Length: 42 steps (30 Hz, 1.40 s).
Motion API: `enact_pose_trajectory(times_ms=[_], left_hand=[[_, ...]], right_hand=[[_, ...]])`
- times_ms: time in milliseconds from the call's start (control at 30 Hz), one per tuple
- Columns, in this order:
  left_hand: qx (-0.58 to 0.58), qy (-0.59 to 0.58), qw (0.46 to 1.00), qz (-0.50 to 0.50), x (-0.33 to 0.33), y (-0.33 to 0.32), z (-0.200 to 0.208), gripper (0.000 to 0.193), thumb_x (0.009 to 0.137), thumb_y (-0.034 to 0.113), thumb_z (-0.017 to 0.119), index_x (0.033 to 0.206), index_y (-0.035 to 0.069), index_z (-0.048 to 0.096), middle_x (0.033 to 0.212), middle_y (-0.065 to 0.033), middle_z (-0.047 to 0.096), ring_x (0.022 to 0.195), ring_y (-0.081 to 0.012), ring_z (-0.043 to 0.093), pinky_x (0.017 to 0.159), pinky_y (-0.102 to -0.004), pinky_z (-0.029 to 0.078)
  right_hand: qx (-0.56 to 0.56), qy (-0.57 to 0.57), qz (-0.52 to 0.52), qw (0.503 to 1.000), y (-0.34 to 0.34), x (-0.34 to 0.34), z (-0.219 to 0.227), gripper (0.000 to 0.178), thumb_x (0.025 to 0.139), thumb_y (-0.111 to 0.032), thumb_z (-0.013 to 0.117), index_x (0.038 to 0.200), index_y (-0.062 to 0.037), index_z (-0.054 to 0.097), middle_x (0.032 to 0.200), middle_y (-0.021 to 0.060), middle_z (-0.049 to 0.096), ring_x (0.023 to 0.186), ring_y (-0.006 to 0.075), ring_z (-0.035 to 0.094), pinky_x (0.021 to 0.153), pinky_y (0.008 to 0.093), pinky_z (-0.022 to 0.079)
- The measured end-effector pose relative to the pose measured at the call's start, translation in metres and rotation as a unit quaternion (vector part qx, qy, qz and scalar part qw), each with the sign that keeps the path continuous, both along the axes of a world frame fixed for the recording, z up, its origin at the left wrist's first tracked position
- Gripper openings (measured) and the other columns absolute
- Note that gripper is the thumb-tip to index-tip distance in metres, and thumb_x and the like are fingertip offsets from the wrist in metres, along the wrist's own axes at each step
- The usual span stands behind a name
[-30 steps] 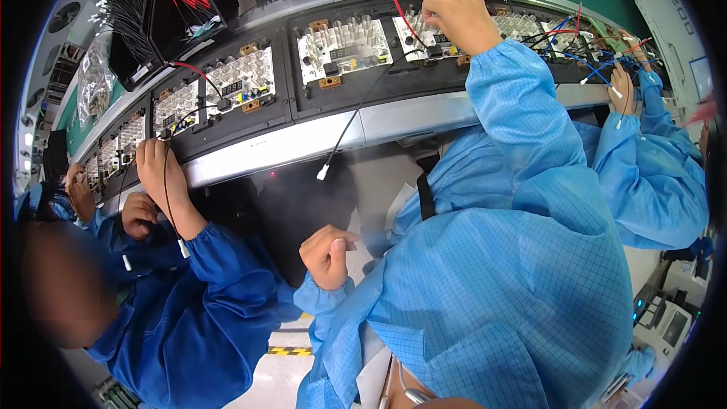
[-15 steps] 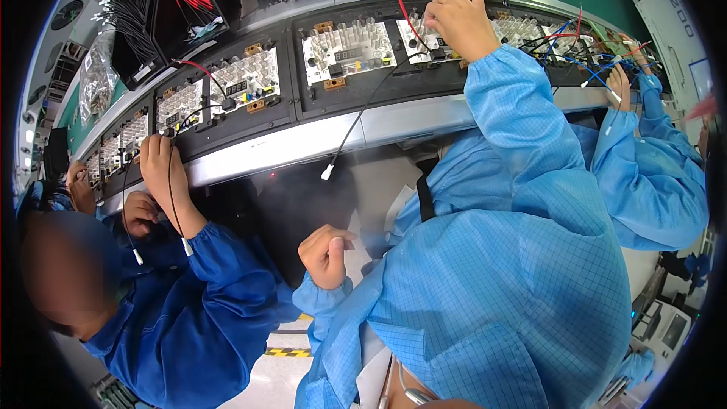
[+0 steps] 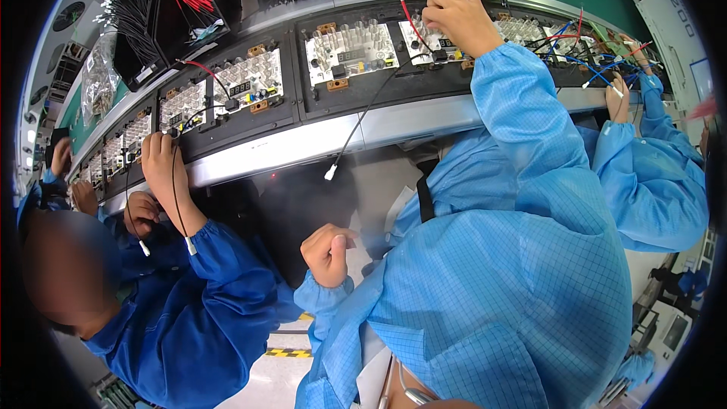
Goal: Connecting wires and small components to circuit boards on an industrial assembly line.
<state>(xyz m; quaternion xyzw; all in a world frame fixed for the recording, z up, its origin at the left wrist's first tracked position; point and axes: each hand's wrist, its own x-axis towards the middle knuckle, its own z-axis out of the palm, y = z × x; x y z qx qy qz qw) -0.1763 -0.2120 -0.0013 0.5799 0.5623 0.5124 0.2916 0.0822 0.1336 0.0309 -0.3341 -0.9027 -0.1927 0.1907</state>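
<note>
My right hand (image 3: 463, 21) reaches over a white circuit board (image 3: 421, 58) in a black fixture. Its fingers are bent down onto the clear parts of that board, and whatever the fingertips grip is hidden. Beside these fingers a red wire (image 3: 410, 17) rises from the board. A black wire (image 3: 362, 116) runs from the same board over the metal rail and hangs down, ending in a white connector (image 3: 330, 173). Lower down, away from the line, my left hand (image 3: 326, 254) is closed with the thumb against curled fingers, and nothing shows in it.
Another board (image 3: 351, 55) sits left of mine in its fixture. The metal rail (image 3: 303, 140) runs along the near edge. Beyond stand black bins (image 3: 185, 19) of wires. A co-worker in dark blue (image 3: 197, 310) works at left; another person's hand (image 3: 617, 98) is at right.
The boards, fixtures and hanging black wire have shifted slightly right. My right hand stays at its board, fingers a little lower. At far left another person's hand has risen into view.
</note>
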Motion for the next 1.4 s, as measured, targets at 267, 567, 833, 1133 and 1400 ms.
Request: enact_pose_trajectory(times_ms=[267, 567, 833, 1133, 1400], left_hand=[[-0.001, -0.002, 1.0, 0.003, -0.002, 0.0, 0.0, 0.042, 0.096, 0.026, 0.047, 0.071, -0.004, 0.065, 0.057, -0.0105, 0.057, 0.048, -0.0137, 0.053, 0.045, -0.0234, 0.039], [0.018, 0.006, 1.0, 0.012, -0.004, 0.0, 0.0, 0.041, 0.095, 0.024, 0.047, 0.071, -0.004, 0.065, 0.057, -0.0099, 0.057, 0.047, -0.0126, 0.052, 0.044, -0.0224, 0.037], [0.05, -0.047, 0.997, 0.044, 0.014, 0.001, 0.01, 0.043, 0.096, 0.026, 0.048, 0.07, -0.005, 0.064, 0.059, -0.0101, 0.058, 0.047, -0.0132, 0.052, 0.044, -0.0238, 0.038], [0.229, -0.092, 0.968, 0.055, 0.047, 0.057, 0.104, 0.011, 0.086, 0.002, 0.051, 0.087, -0.004, 0.061, 0.067, -0.0112, 0.061, 0.057, -0.0155, 0.057, 0.052, -0.0256, 0.045], [0.188, -0.013, 0.982, -0.024, 0.027, 0.286, 0.186, 0.01, 0.093, 0.004, 0.055, 0.096, 0.004, 0.064, 0.099, -0.0025, 0.06, 0.079, -0.0047, 0.052, 0.067, -0.0211, 0.043]], right_hand=[[-0.016, -0.012, -0.009, 1.0, -0.004, -0.001, 0.007, 0.012, 0.073, -0.021, 0.072, 0.075, -0.0189, 0.061, 0.09, -0.0039, 0.05, 0.096, 0.0158, 0.051, 0.096, 0.0397, 0.034], [-0.011, 0.053, 0.004, 0.999, -0.025, -0.001, 0.025, 0.014, 0.072, -0.021, 0.073, 0.079, -0.0156, 0.063, 0.09, -0.0021, 0.052, 0.095, 0.0179, 0.051, 0.093, 0.0361, 0.034], [-0.08, 0.167, 0.054, 0.981, -0.101, 0.02, 0.048, 0.009, 0.076, -0.011, 0.067, 0.079, -0.0038, 0.062, 0.088, 0.0087, 0.057, 0.087, 0.0293, 0.054, 0.077, 0.0401, 0.04], [-0.267, 0.252, 0.195, 0.909, -0.173, 0.043, -0.006, 0.013, 0.07, -0.008, 0.066, 0.063, -0.0085, 0.054, 0.065, 0.0078, 0.052, 0.064, 0.0272, 0.048, 0.062, 0.0384, 0.035], [-0.384, 0.274, 0.313, 0.825, -0.205, 0.063, -0.027, 0.011, 0.068, -0.012, 0.071, 0.068, -0.0098, 0.06, 0.064, 0.0051, 0.05, 0.064, 0.0238, 0.05, 0.06, 0.0358, 0.039]])
